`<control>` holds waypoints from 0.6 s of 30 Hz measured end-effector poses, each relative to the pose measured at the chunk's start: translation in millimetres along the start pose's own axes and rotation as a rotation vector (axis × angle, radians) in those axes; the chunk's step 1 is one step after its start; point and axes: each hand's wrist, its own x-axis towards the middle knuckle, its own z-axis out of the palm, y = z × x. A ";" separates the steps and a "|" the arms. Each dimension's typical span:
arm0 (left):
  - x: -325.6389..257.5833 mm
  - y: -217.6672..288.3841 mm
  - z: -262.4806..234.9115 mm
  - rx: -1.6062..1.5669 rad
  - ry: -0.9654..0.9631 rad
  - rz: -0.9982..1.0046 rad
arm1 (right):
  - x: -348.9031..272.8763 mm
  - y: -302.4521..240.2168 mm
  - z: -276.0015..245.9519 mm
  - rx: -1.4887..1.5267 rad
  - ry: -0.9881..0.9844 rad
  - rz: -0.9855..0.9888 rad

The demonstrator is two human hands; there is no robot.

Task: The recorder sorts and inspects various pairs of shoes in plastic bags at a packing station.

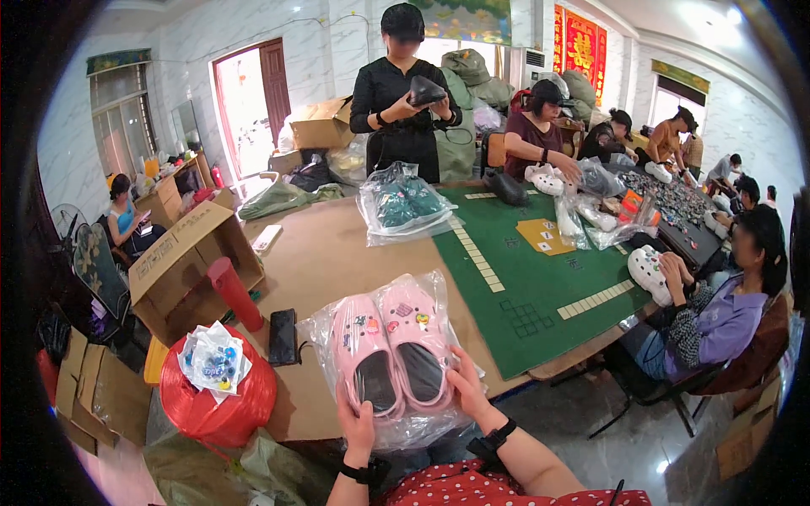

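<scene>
your left hand [358, 424] and right hand [467, 384] grip the bagged clogs [390, 358], fingers closed on the heels. light, soft; film looks slippery, so grip through to the soles.

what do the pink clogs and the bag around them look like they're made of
Pink clogs: likely molded foam or soft plastic, matte and smooth, one-piece rounded shape. Bag: thin clear plastic film, glossy, crinkled with bright reflections. Both hands, left and right, grip it.
</scene>
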 end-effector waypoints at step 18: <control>3.9 13.6 4.0 -0.007 0.005 0.027 | 2.4 -3.1 4.7 0.079 -0.018 -0.008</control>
